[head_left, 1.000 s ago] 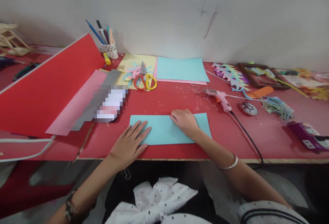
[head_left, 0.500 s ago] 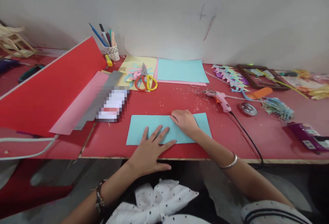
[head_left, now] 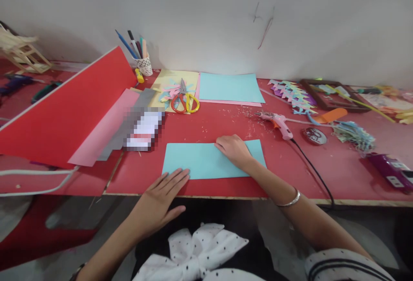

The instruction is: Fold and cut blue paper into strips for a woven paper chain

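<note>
A light blue sheet of paper [head_left: 200, 160] lies lengthwise near the front edge of the table, apparently folded over. My left hand [head_left: 161, 199] is open, its fingers stretched out and resting on the paper's lower left edge. On the upper right part of the sheet, my right hand [head_left: 235, 152] presses down with its fingers curled in at the top edge; the fingertips are hidden.
Scissors [head_left: 183, 96] rest on paper scraps at the back, beside more blue paper [head_left: 229, 87]. A pink glue gun [head_left: 279, 121] with a black cord lies to the right. A phone [head_left: 145, 130] and a leaning red board [head_left: 93, 104] are on the left. A pen cup [head_left: 144, 65] stands behind.
My left hand has slid left and toward me, from the middle of the paper to its lower left edge. My right hand stays at the upper edge.
</note>
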